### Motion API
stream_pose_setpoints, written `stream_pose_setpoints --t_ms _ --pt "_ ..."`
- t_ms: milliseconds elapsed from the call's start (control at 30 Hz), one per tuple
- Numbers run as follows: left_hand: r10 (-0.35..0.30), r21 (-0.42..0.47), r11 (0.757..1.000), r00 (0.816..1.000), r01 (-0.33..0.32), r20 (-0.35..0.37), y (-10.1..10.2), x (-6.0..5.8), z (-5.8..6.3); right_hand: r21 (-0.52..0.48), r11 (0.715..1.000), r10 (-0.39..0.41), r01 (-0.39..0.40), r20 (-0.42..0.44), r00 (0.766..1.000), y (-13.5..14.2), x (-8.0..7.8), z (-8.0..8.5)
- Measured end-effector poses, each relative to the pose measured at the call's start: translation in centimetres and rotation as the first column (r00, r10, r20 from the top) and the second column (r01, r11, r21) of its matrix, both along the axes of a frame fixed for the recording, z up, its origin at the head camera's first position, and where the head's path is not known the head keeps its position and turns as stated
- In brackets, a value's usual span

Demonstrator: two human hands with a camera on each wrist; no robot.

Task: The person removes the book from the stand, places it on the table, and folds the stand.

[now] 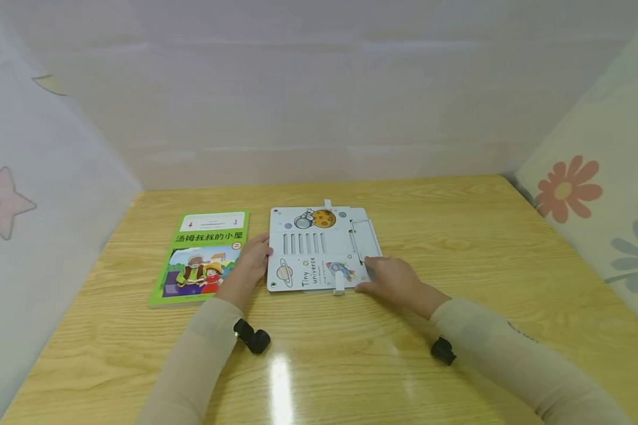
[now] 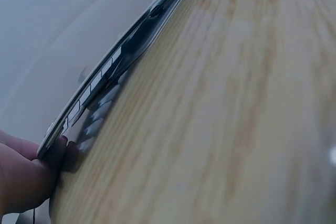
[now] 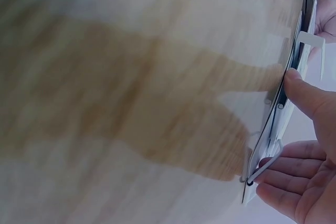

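Observation:
A white book stand printed with an astronaut, planets, a rocket and "Tiny universe" lies nearly flat, low over the table. My left hand pinches its left edge; in the left wrist view a narrow gap shows under the panel. At the near right corner, my right hand holds the stand, thumb at the near edge. Its fingers reach to a white wire bracket on the right side. White page clips stick out at the near and far edges.
A green picture book with Chinese writing on its cover lies left of the stand, close to my left forearm. The wooden table is bounded by a pale cloth backdrop behind and at both sides.

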State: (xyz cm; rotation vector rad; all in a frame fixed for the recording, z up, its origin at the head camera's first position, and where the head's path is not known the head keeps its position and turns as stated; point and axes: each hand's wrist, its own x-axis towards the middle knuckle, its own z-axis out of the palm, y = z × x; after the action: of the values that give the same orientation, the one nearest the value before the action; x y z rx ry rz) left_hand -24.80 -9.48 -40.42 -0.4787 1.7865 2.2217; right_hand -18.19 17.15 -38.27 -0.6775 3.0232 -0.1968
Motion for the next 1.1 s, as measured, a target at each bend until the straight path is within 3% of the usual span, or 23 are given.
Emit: stream_pose_setpoints --t_ms 200,400,467,667,1100 --pt "-0.003 0.020 1.000 1.000 0.003 -0.002 -0.2 0.0 -0.2 0.008 1.000 0.009 -0.009 0.033 0.999 -0.4 0.0 0.4" --pt "0.010 0.042 0.999 1.000 -0.010 0.008 -0.5 -0.1 -0.4 -0.160 0.984 0.098 -0.075 0.146 0.984 -1.8 0.4 1.5" --pt "0.009 0.054 0.998 1.000 -0.009 -0.001 -0.5 -0.1 -0.4 -0.176 0.978 0.138 -0.108 0.166 0.976 -2.4 0.5 1.6" --pt "0.001 0.073 0.997 1.000 0.000 -0.010 -0.5 0.0 -0.4 -0.163 0.971 0.198 -0.175 0.142 0.970 -3.4 0.2 1.1" --pt "0.010 0.105 0.994 1.000 -0.007 -0.029 -0.2 0.3 -0.3 -0.127 0.979 0.177 -0.160 0.132 0.975 -3.5 0.1 1.0"
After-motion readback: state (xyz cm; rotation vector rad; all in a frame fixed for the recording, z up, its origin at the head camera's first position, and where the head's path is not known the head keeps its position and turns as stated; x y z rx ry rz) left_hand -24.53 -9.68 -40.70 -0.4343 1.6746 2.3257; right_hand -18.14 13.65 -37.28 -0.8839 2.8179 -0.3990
